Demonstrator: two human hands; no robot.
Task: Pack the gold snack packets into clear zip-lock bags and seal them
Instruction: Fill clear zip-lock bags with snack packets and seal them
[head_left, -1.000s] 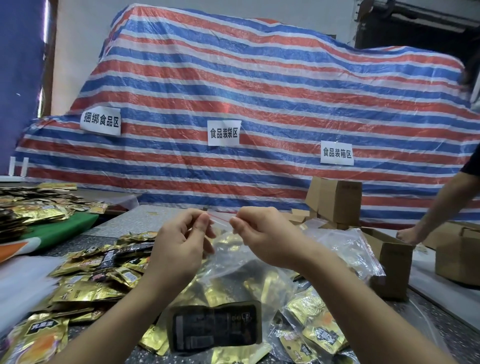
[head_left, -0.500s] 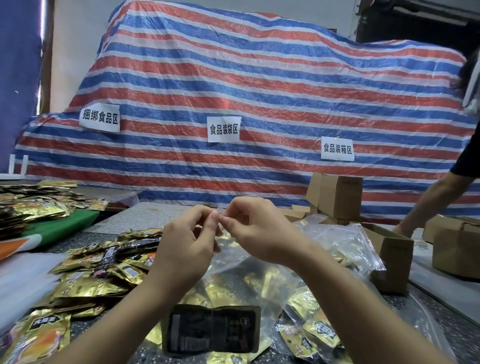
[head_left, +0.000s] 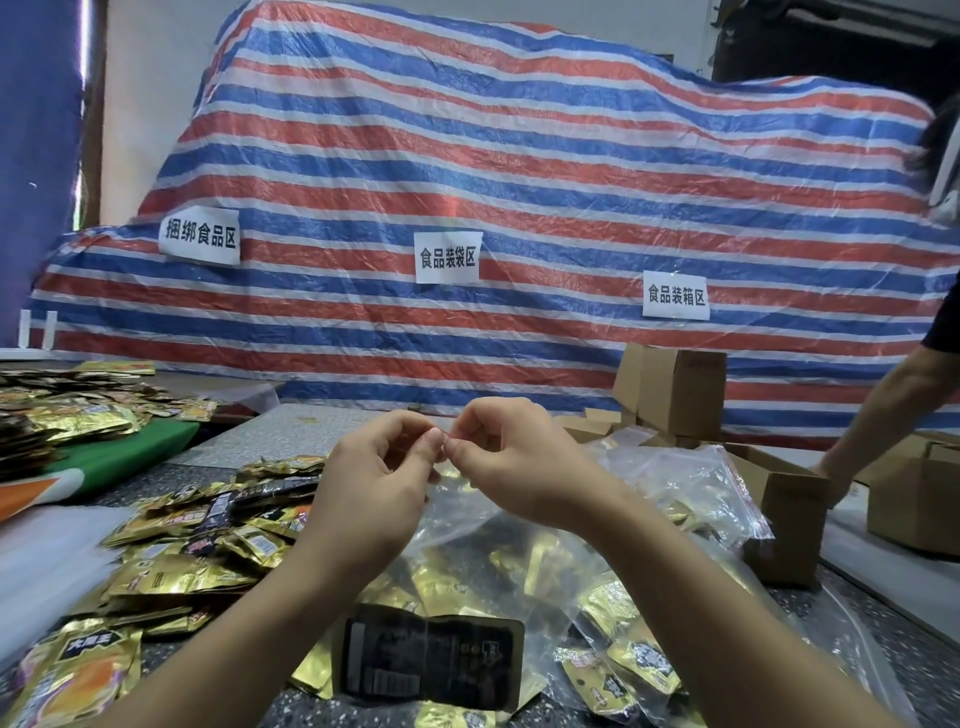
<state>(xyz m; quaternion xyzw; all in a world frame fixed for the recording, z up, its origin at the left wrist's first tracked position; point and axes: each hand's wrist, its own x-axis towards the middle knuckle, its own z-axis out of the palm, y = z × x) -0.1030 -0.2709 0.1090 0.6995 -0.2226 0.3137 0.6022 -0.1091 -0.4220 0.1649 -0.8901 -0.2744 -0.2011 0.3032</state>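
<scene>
Head view takes in a striped tarpaulin (head_left: 519, 197) filling the background behind a speckled table (head_left: 291, 431). Cardboard boxes (head_left: 680, 395) stand toward the table's far right corner, where another person's arm (head_left: 878, 410) reaches down. Loose gold snack packets (head_left: 208, 540) lie heaped along the left edge. At the near middle a clear zip-lock bag (head_left: 498, 551), already holding gold packets, hangs from both hands with its mouth uppermost and its zip strip running left to right between them. The left hand (head_left: 374, 488) and right hand (head_left: 514, 467) meet fingertip to fingertip, each pinching the strip at about its midpoint. Sealing looks to be underway; judging by that grip, the fingers must next slide outward along the strip, each toward its own end.
</scene>
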